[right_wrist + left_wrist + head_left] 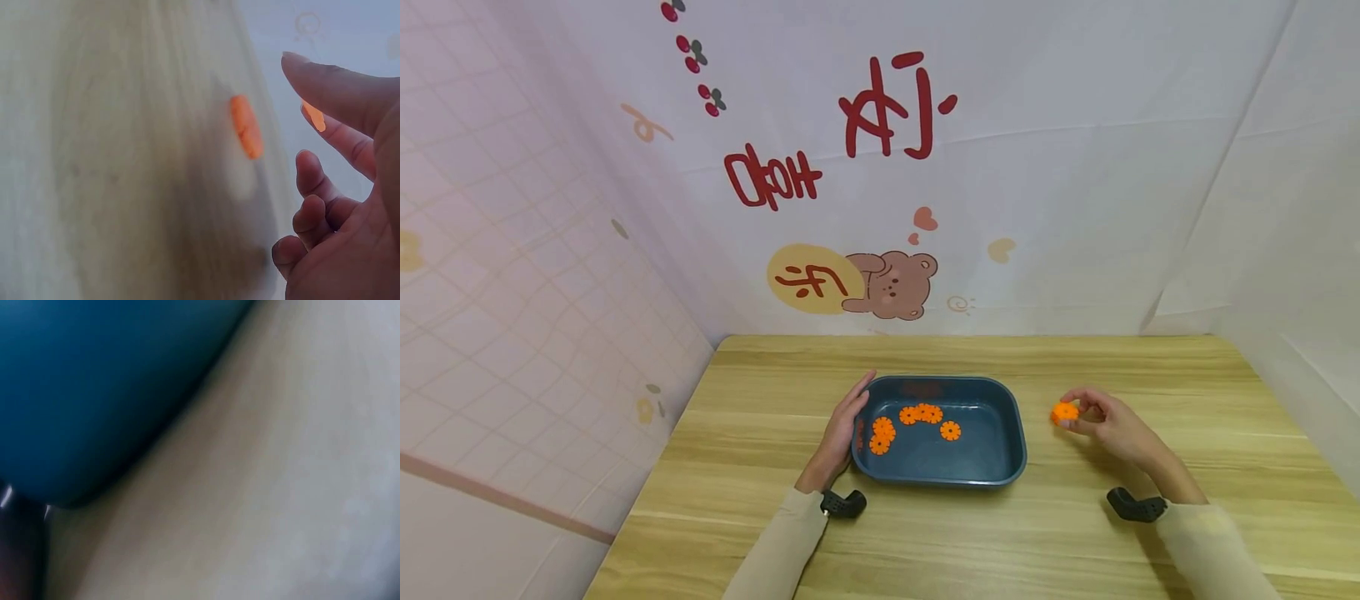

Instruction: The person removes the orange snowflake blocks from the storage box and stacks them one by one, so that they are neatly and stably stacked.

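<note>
A dark blue rectangular tray (940, 481) sits on the table with several orange notched plastic discs (951, 431) inside. My left hand (838, 437) rests along the tray's left side, its fingers extended beside the rim. Close up, the left wrist view shows the tray's blue outer wall (94, 394), blurred. To the right of the tray, my right hand (1112, 427) pinches an orange disc (314, 116) between thumb and index finger, and the other fingers are bent. Another orange disc (246, 127) lies on the table just below that hand.
The wood-grain table (970, 550) meets a white printed backdrop (1075, 192) at its far edge. Similar patterned sheets hang at the left and right. A black wrist device (844, 504) is on the left wrist, another (1137, 506) on the right.
</note>
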Action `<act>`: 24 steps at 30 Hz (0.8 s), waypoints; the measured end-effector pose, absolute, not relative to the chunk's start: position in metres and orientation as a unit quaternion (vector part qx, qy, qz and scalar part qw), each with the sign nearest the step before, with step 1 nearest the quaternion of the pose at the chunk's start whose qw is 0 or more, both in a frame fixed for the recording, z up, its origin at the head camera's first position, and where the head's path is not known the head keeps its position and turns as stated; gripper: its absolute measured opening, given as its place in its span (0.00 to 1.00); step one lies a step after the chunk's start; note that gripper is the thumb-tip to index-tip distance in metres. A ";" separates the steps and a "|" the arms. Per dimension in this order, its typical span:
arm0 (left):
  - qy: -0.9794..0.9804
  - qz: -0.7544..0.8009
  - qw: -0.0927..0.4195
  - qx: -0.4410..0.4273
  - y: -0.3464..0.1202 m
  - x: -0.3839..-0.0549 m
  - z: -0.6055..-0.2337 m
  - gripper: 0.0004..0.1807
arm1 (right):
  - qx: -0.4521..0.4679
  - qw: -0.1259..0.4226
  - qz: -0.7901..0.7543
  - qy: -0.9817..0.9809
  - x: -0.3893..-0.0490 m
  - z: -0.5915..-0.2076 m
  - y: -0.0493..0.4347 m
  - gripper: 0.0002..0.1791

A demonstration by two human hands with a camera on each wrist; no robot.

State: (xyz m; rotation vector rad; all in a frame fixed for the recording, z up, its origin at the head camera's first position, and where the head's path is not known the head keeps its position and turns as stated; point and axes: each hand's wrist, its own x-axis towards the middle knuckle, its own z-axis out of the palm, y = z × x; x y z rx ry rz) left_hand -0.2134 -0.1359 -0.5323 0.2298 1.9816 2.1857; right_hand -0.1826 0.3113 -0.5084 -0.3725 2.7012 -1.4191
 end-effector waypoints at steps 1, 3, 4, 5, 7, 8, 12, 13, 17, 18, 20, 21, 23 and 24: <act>0.667 0.735 0.091 0.077 -0.136 -0.213 -0.533 0.32 | -0.119 0.036 -0.461 0.878 -0.182 -0.510 0.312 0.18; 0.667 0.735 0.091 0.078 -0.136 -0.213 -0.533 0.32 | -0.120 0.037 -0.461 0.879 -0.183 -0.511 0.314 0.18; 0.666 0.736 0.091 0.077 -0.136 -0.213 -0.533 0.32 | -0.119 0.035 -0.457 0.881 -0.183 -0.512 0.314 0.18; 0.666 0.737 0.091 0.077 -0.136 -0.213 -0.533 0.32 | -0.120 0.035 -0.456 0.881 -0.183 -0.513 0.314 0.19; 0.666 0.737 0.092 0.076 -0.136 -0.214 -0.534 0.31 | -0.117 0.032 -0.454 0.882 -0.184 -0.515 0.314 0.18; 0.666 0.736 0.093 0.076 -0.136 -0.214 -0.533 0.31 | -0.119 0.031 -0.453 0.883 -0.185 -0.516 0.315 0.18; 0.673 0.730 0.098 0.070 -0.138 -0.213 -0.532 0.30 | -0.128 0.022 -0.452 0.883 -0.186 -0.520 0.313 0.17; 0.673 0.730 0.100 0.068 -0.138 -0.213 -0.532 0.29 | -0.132 0.019 -0.450 0.883 -0.187 -0.521 0.313 0.17; 0.671 0.732 0.102 0.062 -0.139 -0.212 -0.532 0.27 | -0.139 0.009 -0.440 0.887 -0.188 -0.524 0.312 0.17; 0.671 0.732 0.102 0.060 -0.139 -0.212 -0.531 0.27 | -0.140 0.007 -0.437 0.888 -0.188 -0.525 0.311 0.18; 0.670 0.733 0.103 0.062 -0.138 -0.213 -0.531 0.28 | -0.142 0.004 -0.431 0.891 -0.188 -0.526 0.311 0.18; 0.670 0.733 0.102 0.062 -0.138 -0.213 -0.531 0.28 | -0.143 0.002 -0.428 0.892 -0.188 -0.526 0.311 0.18; 0.668 0.735 0.099 0.067 -0.137 -0.214 -0.532 0.30 | -0.144 0.000 -0.422 0.895 -0.189 -0.527 0.310 0.18; 0.666 0.736 0.098 0.070 -0.137 -0.214 -0.533 0.30 | -0.144 0.000 -0.418 0.897 -0.189 -0.527 0.310 0.18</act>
